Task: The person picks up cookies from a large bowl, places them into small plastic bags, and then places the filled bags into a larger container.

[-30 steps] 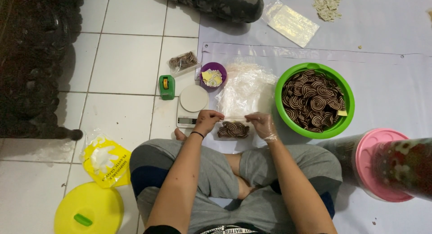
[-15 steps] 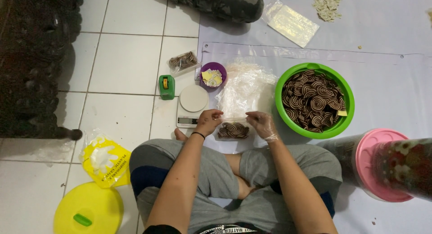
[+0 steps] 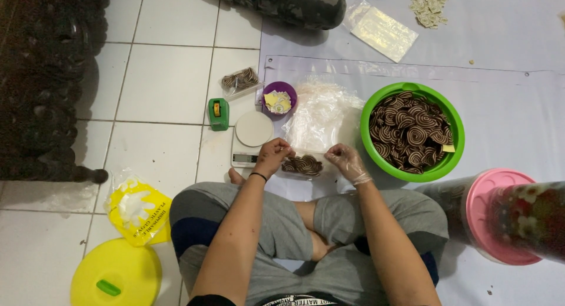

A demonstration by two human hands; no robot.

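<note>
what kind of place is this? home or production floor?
Probably a home floor used for small-batch snack packing: white floor tiles, a plastic sheet spread as a work mat, a green basin of spiral cookies, a small kitchen scale, and a seated person's hands closing a small clear bag.

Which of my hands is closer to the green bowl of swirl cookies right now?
Right. Your right hand sits just beside the green bowl, to its left; your left hand is farther off, by the kitchen scale.

My bare left hand (image 3: 272, 155) and clear-gloved right hand (image 3: 347, 162) reach forward over my crossed legs, fingertips pinched, facing each other.
</note>
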